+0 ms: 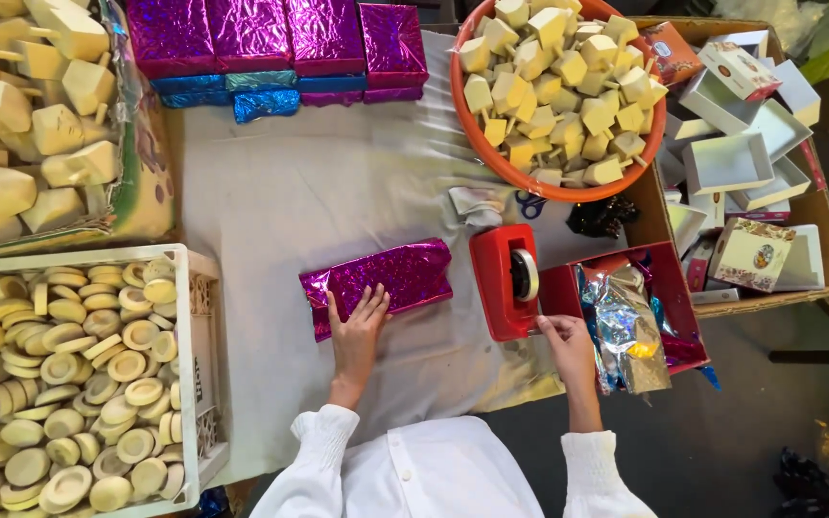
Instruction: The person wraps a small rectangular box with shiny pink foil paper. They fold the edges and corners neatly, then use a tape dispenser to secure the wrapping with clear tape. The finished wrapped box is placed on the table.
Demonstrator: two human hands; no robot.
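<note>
I'm seeing the left hand (357, 331) lying flat, fingers spread, pressing down on the magenta foil-wrapped box (376, 283) mid-cloth. The right hand (563, 338) is pinching narrow at the red tape dispenser (506, 280), fingertips at its front edge; can't tell if tape is between them. I'm judging the box light and stiff, the foil slick and crinkly, so it's best pinned from the top or gripped by its long edges. White crate of wooden discs (79, 384) sitting left.

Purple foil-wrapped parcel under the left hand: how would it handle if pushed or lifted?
The parcel lies flat and boxy, so it would probably slide on the white cloth rather than roll. Its glossy foil looks slippery and crinkled, likely to crease or tear. The left hand presses its edge, suggesting the wrap is loose.
</note>
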